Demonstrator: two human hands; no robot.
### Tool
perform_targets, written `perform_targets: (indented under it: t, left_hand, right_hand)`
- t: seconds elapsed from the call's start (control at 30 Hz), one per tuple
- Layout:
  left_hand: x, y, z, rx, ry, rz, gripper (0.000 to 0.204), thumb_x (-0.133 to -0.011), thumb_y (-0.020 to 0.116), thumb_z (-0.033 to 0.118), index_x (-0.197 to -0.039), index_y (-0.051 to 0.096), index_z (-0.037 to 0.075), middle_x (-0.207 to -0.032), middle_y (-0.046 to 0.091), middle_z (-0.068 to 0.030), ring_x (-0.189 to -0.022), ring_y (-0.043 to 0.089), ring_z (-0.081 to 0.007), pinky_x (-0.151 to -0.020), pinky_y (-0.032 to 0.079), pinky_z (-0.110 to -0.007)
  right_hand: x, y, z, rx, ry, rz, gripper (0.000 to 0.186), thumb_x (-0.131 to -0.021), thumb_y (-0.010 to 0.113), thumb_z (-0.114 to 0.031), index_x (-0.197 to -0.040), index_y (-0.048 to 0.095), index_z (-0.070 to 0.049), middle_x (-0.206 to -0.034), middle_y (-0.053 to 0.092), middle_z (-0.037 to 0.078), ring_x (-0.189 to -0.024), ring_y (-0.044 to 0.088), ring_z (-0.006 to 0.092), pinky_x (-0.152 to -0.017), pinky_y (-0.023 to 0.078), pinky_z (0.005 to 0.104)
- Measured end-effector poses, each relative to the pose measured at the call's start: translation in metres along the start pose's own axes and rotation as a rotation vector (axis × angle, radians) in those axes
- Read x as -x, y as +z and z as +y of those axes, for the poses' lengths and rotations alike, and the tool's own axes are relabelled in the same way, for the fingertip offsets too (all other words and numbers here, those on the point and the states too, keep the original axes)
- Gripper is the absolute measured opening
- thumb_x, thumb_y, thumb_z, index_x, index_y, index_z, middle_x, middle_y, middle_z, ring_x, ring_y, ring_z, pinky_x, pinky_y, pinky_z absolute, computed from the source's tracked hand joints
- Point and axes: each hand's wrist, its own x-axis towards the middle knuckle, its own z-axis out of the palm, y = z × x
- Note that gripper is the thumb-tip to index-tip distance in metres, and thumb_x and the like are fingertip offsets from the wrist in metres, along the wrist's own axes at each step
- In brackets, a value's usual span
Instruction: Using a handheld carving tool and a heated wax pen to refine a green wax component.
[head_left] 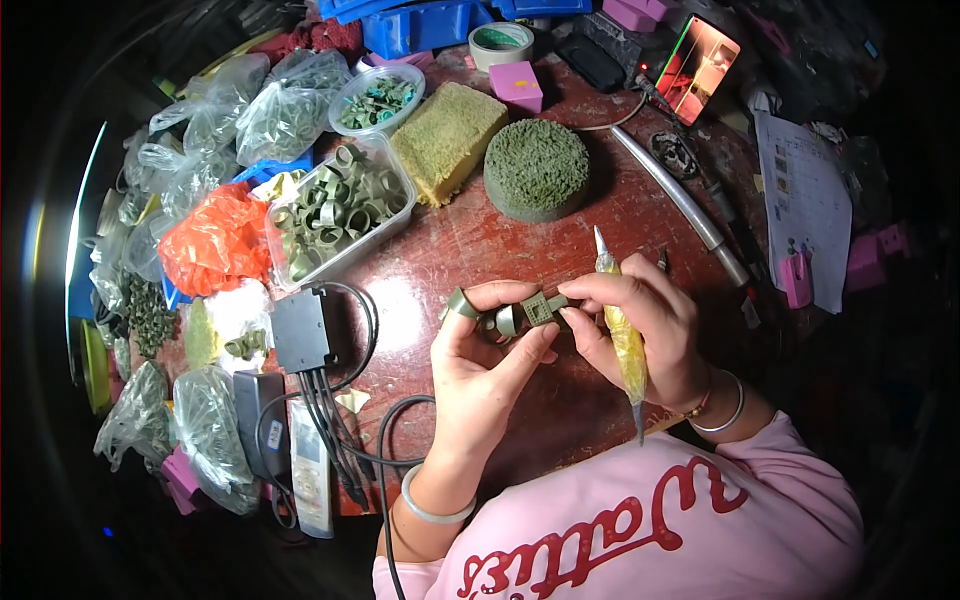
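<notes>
Over the middle of the table, my left hand (465,375) pinches a small olive-green piece with a square, patterned top (540,309), perhaps a wax ring. A wide olive band (461,304) sits around its index finger, and another curved band (505,320) shows below that finger. My right hand (660,325) has thumb and index finger at a small green strip (559,302) touching the square top's right side. Whether the strip is a separate part, I cannot tell. The same hand carries a yellow-wrapped pen-like tool (625,350), its pale tip pointing away and its dark end toward me.
A clear tub (398,225) of green bands stands beyond my left hand. Behind are a yellow sponge block (450,135) and a round green pad (537,170). A metal rod (680,200) lies right; a black box with cables (305,335) and plastic bags (212,430) lie left.
</notes>
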Motion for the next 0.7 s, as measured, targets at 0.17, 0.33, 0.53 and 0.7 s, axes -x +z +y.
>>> perform_targets:
  t: [0.17, 0.33, 0.53, 0.7]
  left_hand:
    - [-0.0004, -0.0043, -0.0013, 0.043, -0.007, -0.033, 0.036, -0.083, 0.068, -0.009, -0.116, 0.057, -0.001, -0.102, 0.063, -0.0062, -0.09, 0.063, -0.0109, -0.071, 0.056, -0.024]
    - [-0.0021, -0.0044, -0.0013, 0.086, -0.047, -0.079, 0.039, -0.085, 0.067, -0.008, -0.121, 0.055, 0.0, -0.105, 0.063, -0.0064, -0.091, 0.063, -0.0113, -0.074, 0.055, -0.025]
    - [-0.0029, -0.004, 0.0032, 0.185, -0.099, -0.1, 0.045, -0.085, 0.068, -0.004, -0.126, 0.052, 0.0, -0.107, 0.064, -0.0105, -0.093, 0.064, -0.0152, -0.077, 0.052, -0.027]
    - [-0.0041, -0.0068, 0.0025, 0.259, -0.132, -0.126, 0.043, -0.087, 0.066, -0.001, -0.127, 0.052, 0.0, -0.11, 0.063, -0.0111, -0.096, 0.063, -0.016, -0.079, 0.052, -0.028]
  right_hand:
    - [0.0004, 0.0007, -0.0006, -0.046, 0.044, -0.012, 0.03, -0.075, 0.073, 0.002, -0.103, 0.061, -0.003, -0.08, 0.056, 0.008, -0.067, 0.06, 0.0202, -0.059, 0.049, 0.0312]
    - [0.0, -0.0051, -0.001, -0.05, 0.017, -0.03, 0.03, -0.074, 0.073, 0.002, -0.1, 0.06, -0.003, -0.08, 0.056, 0.008, -0.067, 0.059, 0.0207, -0.059, 0.048, 0.0311]
    - [-0.0001, -0.0043, -0.0014, -0.068, 0.01, -0.014, 0.03, -0.073, 0.073, 0.003, -0.098, 0.058, -0.003, -0.08, 0.056, 0.008, -0.067, 0.058, 0.0212, -0.059, 0.048, 0.0311]
    - [-0.0014, -0.0067, -0.0041, -0.071, 0.001, -0.033, 0.03, -0.073, 0.072, 0.004, -0.098, 0.058, -0.003, -0.08, 0.056, 0.008, -0.066, 0.057, 0.0211, -0.059, 0.048, 0.0313]
